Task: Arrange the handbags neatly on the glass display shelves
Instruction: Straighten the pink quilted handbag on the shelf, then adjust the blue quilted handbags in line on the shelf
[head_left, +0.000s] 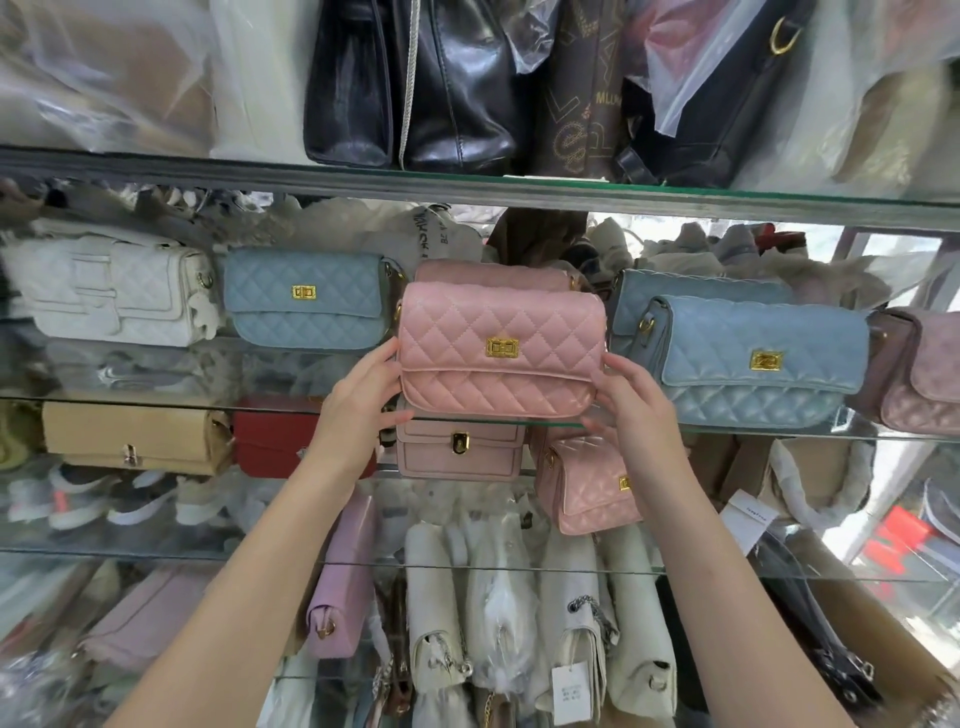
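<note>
while both arms reached up from 6 o'clock, the left hand (363, 395) cupped the left end of the pink quilted handbag (498, 353) and the right hand (636, 400) cupped its right end, fingers half curled against it. the bag stood upright on the glass shelf (156, 402), a blue quilted bag (753, 358) just beside it at 3 o'clock, another blue bag (306, 301) at 9 o'clock.

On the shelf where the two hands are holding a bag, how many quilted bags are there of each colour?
White: 1, the white bag at the far left.
Blue: 3, the small blue bag, the large blue bag and another behind it.
Pink: 2, the pink bag in both hands and one behind it.
Mauve: 1, the mauve bag, cut off at the right.
Total: 7
</note>
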